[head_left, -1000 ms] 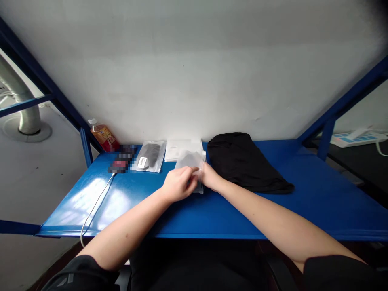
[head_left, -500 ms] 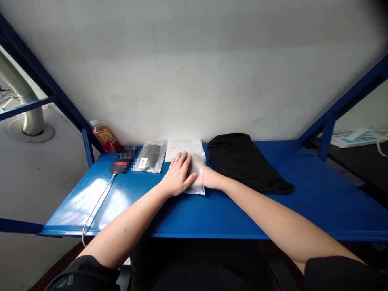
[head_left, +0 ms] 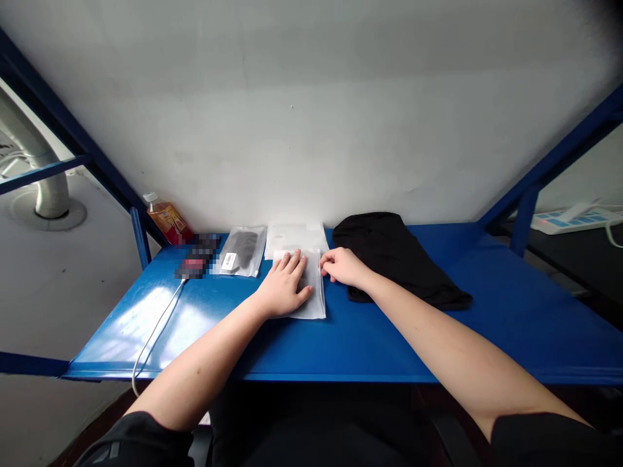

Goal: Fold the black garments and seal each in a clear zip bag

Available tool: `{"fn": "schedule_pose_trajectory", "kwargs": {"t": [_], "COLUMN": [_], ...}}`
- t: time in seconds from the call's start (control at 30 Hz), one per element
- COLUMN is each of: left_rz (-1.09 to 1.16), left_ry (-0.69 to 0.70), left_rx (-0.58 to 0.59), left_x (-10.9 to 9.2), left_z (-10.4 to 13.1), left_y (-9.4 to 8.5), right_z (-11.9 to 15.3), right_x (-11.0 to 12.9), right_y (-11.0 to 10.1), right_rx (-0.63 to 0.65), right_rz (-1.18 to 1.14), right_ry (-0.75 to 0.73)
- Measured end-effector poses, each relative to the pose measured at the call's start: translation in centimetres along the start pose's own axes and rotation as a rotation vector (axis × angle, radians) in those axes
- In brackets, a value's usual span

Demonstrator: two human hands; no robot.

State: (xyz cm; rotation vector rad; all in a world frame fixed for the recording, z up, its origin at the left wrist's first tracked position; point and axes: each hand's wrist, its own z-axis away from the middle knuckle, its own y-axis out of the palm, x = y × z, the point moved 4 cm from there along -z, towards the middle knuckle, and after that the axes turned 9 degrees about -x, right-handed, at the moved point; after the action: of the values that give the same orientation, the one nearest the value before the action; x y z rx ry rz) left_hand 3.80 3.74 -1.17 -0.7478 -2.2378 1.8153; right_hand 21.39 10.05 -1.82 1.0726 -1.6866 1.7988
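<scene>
A frosted zip bag (head_left: 315,299) lies on the blue table, its zip edge toward the right. My left hand (head_left: 287,285) rests flat on top of it, fingers spread, covering much of the bag; whatever is inside is hard to see. At the bag's right edge is my right hand (head_left: 344,266), its fingers curled in close to the edge. What those fingers hold, if anything, is hidden. Behind the bag lie flat white bags (head_left: 296,237), and a black folded cloth (head_left: 403,263) spreads out beside and beneath my right wrist.
Another clear zip bag (head_left: 243,250), labelled and with a dark item inside, lies to the left. Further left are a blurred phone-like object (head_left: 197,256), its white cable (head_left: 158,327) and a bottle of reddish drink (head_left: 169,219). Blue frame bars (head_left: 559,155) flank the table (head_left: 360,350).
My right hand has come out of the bag's opening and is now curled at its right edge. The bag has shifted slightly toward me; my left hand stays flat on it.
</scene>
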Motion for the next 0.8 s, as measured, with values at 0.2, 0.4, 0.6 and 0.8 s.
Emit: {"fn": "schedule_pose_trajectory", "kwargs": {"t": [0.2,0.4,0.6,0.8], "left_rz": [-0.065,-0.082,-0.103,-0.113], "left_ry": [0.047,0.112,0.09,0.068], "left_rx": [-0.033,0.035,0.032,0.013], "left_x": [-0.8,-0.9,-1.1,-1.4], "left_z": [0.2,0.0,-0.3,-0.3], "left_y": [-1.1,1.0,1.5,1.2], "right_z": [-0.1,0.0,-0.2,0.2], "right_x": [0.2,-0.3,0.0,0.6], "right_y": [-0.1,0.8,1.0,1.1], "right_rx": [-0.17,-0.086,-0.059,0.071], "right_rz": [0.252,0.41,0.379,0.288], "right_ry": [-0.272,-0.255,-0.283,-0.209]}}
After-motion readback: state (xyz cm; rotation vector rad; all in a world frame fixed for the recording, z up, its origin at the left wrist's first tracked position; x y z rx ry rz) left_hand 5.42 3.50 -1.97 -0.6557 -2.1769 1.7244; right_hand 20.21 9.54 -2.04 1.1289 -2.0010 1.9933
